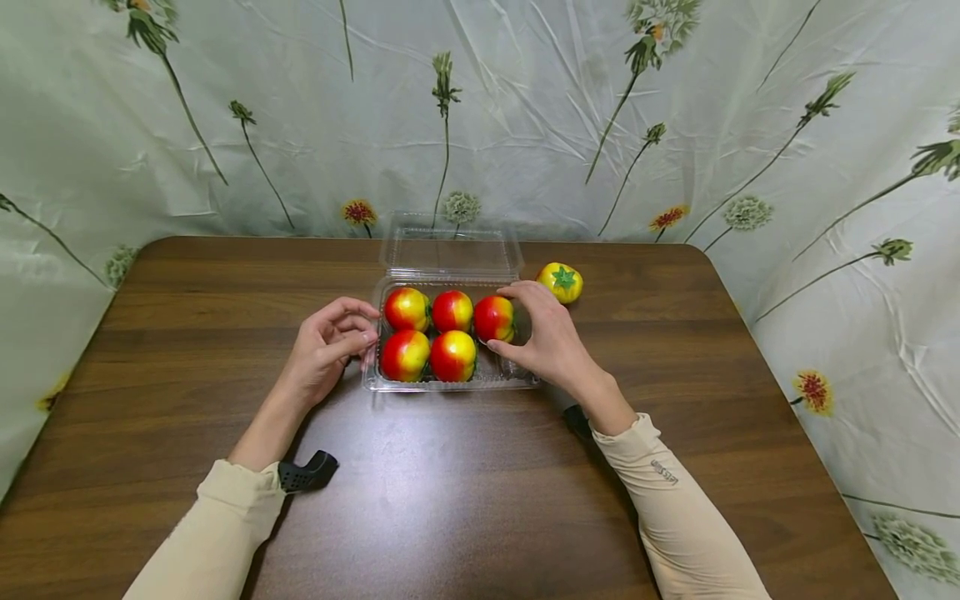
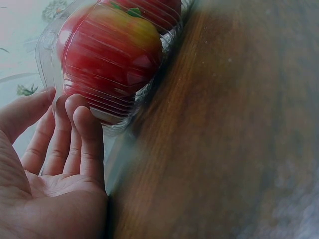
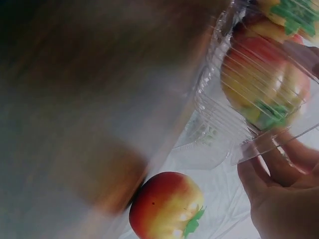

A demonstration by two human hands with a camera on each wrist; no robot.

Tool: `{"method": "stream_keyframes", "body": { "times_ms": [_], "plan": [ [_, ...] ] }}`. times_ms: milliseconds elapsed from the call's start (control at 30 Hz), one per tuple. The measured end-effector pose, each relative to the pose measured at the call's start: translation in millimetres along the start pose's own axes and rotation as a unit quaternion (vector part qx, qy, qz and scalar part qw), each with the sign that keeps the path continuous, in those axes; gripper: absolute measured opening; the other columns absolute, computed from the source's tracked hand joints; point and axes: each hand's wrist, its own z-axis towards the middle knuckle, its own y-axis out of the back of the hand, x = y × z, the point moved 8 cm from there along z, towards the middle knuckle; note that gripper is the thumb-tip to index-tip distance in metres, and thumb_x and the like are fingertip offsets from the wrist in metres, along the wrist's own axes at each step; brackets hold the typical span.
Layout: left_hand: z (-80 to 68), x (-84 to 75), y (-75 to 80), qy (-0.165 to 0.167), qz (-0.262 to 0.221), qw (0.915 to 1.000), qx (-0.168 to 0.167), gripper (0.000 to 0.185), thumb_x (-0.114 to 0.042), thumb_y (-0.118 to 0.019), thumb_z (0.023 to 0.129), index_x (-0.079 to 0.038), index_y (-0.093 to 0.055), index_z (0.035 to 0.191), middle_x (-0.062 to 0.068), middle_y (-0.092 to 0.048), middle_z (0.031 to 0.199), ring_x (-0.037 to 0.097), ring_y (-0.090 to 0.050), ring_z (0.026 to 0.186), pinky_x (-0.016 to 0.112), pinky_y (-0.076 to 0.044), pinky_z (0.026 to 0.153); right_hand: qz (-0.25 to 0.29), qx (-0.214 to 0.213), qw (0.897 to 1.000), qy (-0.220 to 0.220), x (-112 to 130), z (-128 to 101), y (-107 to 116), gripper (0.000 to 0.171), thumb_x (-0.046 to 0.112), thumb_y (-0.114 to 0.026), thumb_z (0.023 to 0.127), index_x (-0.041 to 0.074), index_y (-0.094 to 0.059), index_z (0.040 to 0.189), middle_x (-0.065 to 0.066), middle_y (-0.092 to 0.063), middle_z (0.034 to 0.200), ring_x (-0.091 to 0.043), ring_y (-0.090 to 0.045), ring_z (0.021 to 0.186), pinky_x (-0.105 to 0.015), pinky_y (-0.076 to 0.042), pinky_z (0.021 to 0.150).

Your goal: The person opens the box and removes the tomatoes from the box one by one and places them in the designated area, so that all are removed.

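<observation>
While the left hand [image 1: 327, 346] rests slack beside the clamshell [image 1: 450, 379], the right hand [image 1: 543, 337] seemingly grips a tomato [image 1: 493, 318].

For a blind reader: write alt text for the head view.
A person's right hand grips a red-and-yellow toy tomato in an open clear plastic box that holds four others, on a brown wooden table. The left hand rests at the box's left edge; a sixth tomato sits outside.

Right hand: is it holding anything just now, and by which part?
Yes. The right hand grips a red-and-yellow tomato by its right side, in the back row of the clear plastic box. The left hand holds nothing, fingertips at the box's left edge.
</observation>
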Motion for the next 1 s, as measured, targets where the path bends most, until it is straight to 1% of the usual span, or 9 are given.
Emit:
{"method": "stream_keyframes", "body": {
  "times_ms": [133,267,367,500,600,733,800,1000],
  "plan": [
    [0.5,-0.8,-0.4,-0.002,0.006,1.0000,0.000,0.024,0.014,-0.054,0.092,0.013,-0.050,0.116,0.011,-0.066,0.083,0.024,-0.057,0.054,0.029,-0.052,0.048,0.024,-0.010,1.000,-0.016,-1.0,-0.3,5.2,0.067,0.035,-0.084,0.076,0.013,-0.055,0.132,0.000,-0.059,0.130,-0.020,-0.052,0.124,-0.042,-0.044,0.107],
    [0.4,-0.5,-0.5,-0.004,0.004,1.0000,0.003,0.024,0.015,-0.053,0.092,0.013,-0.050,0.116,0.011,-0.066,0.084,0.024,-0.057,0.054,0.028,-0.052,0.048,0.040,-0.019,0.999,-0.023,-1.7,-0.6,8.2,0.066,0.036,-0.084,0.076,0.015,-0.055,0.132,0.002,-0.059,0.129,-0.017,-0.054,0.120,-0.040,-0.047,0.104],
    [0.4,-0.1,-0.7,-0.005,-0.001,1.0000,0.006,0.024,0.015,-0.053,0.092,0.013,-0.051,0.116,0.011,-0.066,0.084,0.023,-0.058,0.055,0.028,-0.052,0.048,0.059,-0.038,0.997,-0.022,-1.9,-0.8,11.6,0.065,0.037,-0.084,0.076,0.015,-0.056,0.131,0.001,-0.060,0.126,-0.015,-0.055,0.116,-0.039,-0.048,0.101],
    [0.0,0.5,0.0,-0.003,0.001,1.0000,0.004,0.024,0.015,-0.053,0.092,0.011,-0.052,0.115,0.011,-0.066,0.085,0.023,-0.058,0.055,0.028,-0.053,0.049,0.093,-0.073,0.992,-0.034,-2.9,-1.8,17.6,0.064,0.037,-0.083,0.077,0.016,-0.056,0.131,0.003,-0.058,0.123,-0.011,-0.056,0.114,-0.036,-0.051,0.100],
    [-0.2,0.7,0.8,-0.002,0.004,1.0000,0.003,0.024,0.014,-0.054,0.092,0.010,-0.052,0.115,0.011,-0.066,0.085,0.022,-0.058,0.055,0.027,-0.053,0.049,0.114,-0.094,0.988,-0.046,-4.7,-2.4,21.3,0.063,0.036,-0.083,0.077,0.018,-0.055,0.130,0.003,-0.057,0.123,-0.011,-0.057,0.112,-0.038,-0.055,0.096],
    [-0.3,0.2,0.8,-0.003,0.003,1.0000,0.002,0.024,0.015,-0.053,0.092,0.011,-0.052,0.115,0.010,-0.066,0.085,0.022,-0.058,0.055,0.027,-0.052,0.049,0.121,-0.117,0.984,-0.054,-7.5,-3.1,25.8,0.063,0.036,-0.083,0.076,0.018,-0.054,0.130,0.003,-0.057,0.122,-0.013,-0.059,0.106,-0.039,-0.059,0.087],
    [-0.4,0.1,0.7,-0.005,0.001,1.0000,0.003,0.024,0.015,-0.053,0.091,0.011,-0.052,0.115,0.010,-0.066,0.085,0.022,-0.058,0.055,0.027,-0.052,0.049,0.124,-0.125,0.983,-0.055,-8.7,-3.0,27.2,0.063,0.036,-0.083,0.076,0.018,-0.055,0.130,0.003,-0.057,0.122,-0.013,-0.059,0.106,-0.039,-0.059,0.086],
    [-0.1,0.4,0.3,-0.008,-0.003,1.0000,0.002,0.024,0.016,-0.053,0.091,0.014,-0.051,0.115,0.011,-0.065,0.083,0.023,-0.058,0.053,0.029,-0.051,0.047,0.147,-0.146,0.977,-0.042,-9.9,-2.3,31.1,0.061,0.033,-0.083,0.077,0.022,-0.056,0.130,0.004,-0.054,0.124,-0.013,-0.056,0.110,-0.045,-0.059,0.085]
  ]
}}
